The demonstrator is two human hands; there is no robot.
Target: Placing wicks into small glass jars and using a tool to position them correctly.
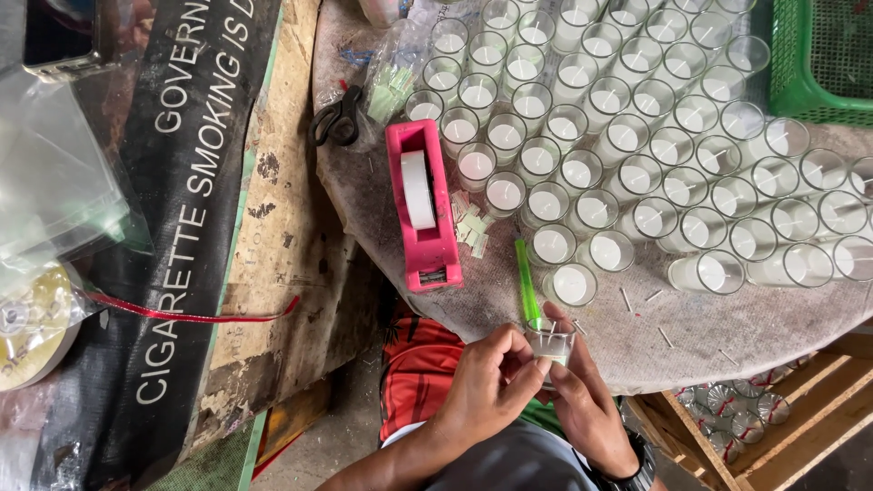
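Observation:
Both of my hands hold one small glass candle cup (pixel 551 346) with white wax, just off the near edge of the round cloth-covered table (pixel 727 327). My left hand (pixel 486 382) pinches its left side with the fingertips at the rim. My right hand (pixel 587 400), with a dark watch on the wrist, cups it from the right. A green stick (pixel 527 282) lies on the table just beyond the cup. Several matching wax-filled glass cups (pixel 627 136) stand in rows across the table.
A pink tape dispenser (pixel 423 205) and black scissors (pixel 336 118) sit at the table's left side. A green basket (pixel 818 64) is at top right. A wooden crate (pixel 818 409) with metal wick holders (pixel 737 414) stands lower right. A black banner (pixel 182 227), red ribbon (pixel 182 315) and plastic bags (pixel 55 173) lie left.

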